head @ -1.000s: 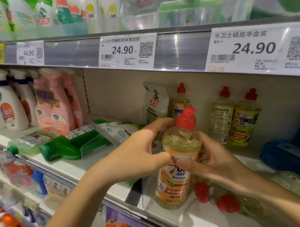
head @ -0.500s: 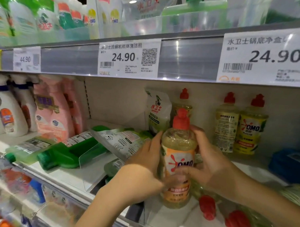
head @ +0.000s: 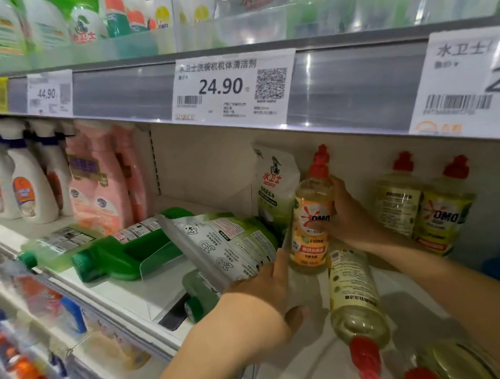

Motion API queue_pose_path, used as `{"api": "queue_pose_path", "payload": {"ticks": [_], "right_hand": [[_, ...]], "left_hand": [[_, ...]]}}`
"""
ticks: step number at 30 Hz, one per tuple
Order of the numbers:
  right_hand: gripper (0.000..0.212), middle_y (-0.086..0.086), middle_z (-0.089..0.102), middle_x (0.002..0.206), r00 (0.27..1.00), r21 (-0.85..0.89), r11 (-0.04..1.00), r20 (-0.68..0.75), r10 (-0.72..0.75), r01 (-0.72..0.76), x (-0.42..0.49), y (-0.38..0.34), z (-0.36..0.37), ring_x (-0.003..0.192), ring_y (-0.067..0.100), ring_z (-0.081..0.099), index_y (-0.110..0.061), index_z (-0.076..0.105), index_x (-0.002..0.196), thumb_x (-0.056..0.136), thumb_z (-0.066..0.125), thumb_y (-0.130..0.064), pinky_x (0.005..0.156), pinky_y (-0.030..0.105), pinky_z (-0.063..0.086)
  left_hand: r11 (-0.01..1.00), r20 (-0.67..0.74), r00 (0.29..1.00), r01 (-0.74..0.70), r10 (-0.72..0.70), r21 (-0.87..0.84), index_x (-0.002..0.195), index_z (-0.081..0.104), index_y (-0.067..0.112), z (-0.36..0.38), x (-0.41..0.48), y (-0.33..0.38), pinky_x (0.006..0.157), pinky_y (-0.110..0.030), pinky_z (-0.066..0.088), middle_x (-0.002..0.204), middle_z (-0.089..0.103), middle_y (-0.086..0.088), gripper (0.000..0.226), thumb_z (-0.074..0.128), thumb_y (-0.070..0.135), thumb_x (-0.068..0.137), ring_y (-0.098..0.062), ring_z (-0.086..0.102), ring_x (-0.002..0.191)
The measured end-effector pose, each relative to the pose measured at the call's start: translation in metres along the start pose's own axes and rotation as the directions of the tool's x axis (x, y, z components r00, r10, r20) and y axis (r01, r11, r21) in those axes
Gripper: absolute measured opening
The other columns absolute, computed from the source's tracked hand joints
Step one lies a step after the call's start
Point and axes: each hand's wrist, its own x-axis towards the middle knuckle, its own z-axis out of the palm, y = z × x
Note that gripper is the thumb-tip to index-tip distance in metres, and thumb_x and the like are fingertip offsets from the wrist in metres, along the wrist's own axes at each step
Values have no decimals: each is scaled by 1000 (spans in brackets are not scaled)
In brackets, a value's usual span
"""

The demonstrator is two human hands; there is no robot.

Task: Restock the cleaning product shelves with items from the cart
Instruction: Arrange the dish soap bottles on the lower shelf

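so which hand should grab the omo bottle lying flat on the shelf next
Left. The left hand is open right beside the lying bottle, while the right hand is wrapped around the upright OMO bottle.

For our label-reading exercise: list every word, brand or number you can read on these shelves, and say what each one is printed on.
"24.90": middle price tag
"水卫士洗碗机机体清洁剂": same tag
"44.90": left price tag
"水卫士": right price tag
"OMO": held bottle
"OMO": upright bottle at right
"水卫士": standing pouch
Barcode digits, fine print and other labels: too small or blurred.
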Motion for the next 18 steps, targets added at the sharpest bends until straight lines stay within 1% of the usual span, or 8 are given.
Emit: {"api": "queue_pose_path", "payload": {"ticks": [3,6,9,10,13,14,16,18], "right_hand": [[88,11,48,134,999,-50,999,-49,10,-12,16,14,2,119,26,55,-16,22,140,75,81,-17,97,44,50],[93,15,41,132,996,-89,995,-88,28,-36,28,24,3,119,31,51,-21,19,143,74,81,-23,99,51,48],[93,18,37,131,991,-108,992,-118,58,-71,37,29,3,118,34,49,-17,16,145,77,79,-21,99,52,47],[93,18,38,130,991,-104,992,-117,59,-71,39,30,3,117,34,50,-19,16,145,77,79,-22,97,53,48],[91,16,42,131,993,-64,997,-108,40,-47,43,37,1,118,34,53,-34,19,139,73,82,-25,94,56,50],[91,16,43,133,994,-50,998,-105,37,-42,46,43,1,119,34,53,-35,19,138,73,82,-24,94,56,50],[91,16,43,135,994,-35,998,-99,41,-45,43,39,2,120,33,53,-31,17,140,75,81,-21,96,55,49],[91,14,45,136,996,-29,998,-78,53,-55,41,34,2,121,31,53,-21,15,143,78,79,-16,98,53,48]], "left_hand": [[1000,9,1000,3,-3,-6,150,-23,21,1,0,-2,106,-41,38,160,13,-2,83,37,49,100,-29,43,131],[1000,8,1000,-4,4,-10,150,-22,22,0,-1,-2,107,-41,39,161,10,-1,82,38,48,100,-28,42,132],[1000,10,1000,-6,6,-12,150,-21,20,0,-1,-2,109,-43,37,161,10,-1,82,38,46,100,-29,39,135],[1000,8,1000,-8,8,-12,150,-21,20,0,-1,-3,109,-43,36,161,10,-1,82,38,46,100,-29,39,135],[1000,3,1000,-12,12,-6,150,-22,20,1,-1,-3,107,-42,37,160,10,-1,82,37,47,100,-30,41,133],[1000,4,1000,-11,11,-1,150,-22,20,1,0,-3,106,-41,38,160,11,-1,82,37,47,100,-30,42,132],[1000,1,1000,-11,11,9,150,-23,19,2,0,-2,106,-42,37,159,11,-2,82,36,48,100,-31,41,132],[1000,-4,1000,-10,10,16,150,-22,19,1,0,0,108,-42,35,159,11,-2,82,37,47,100,-31,39,134]]}}
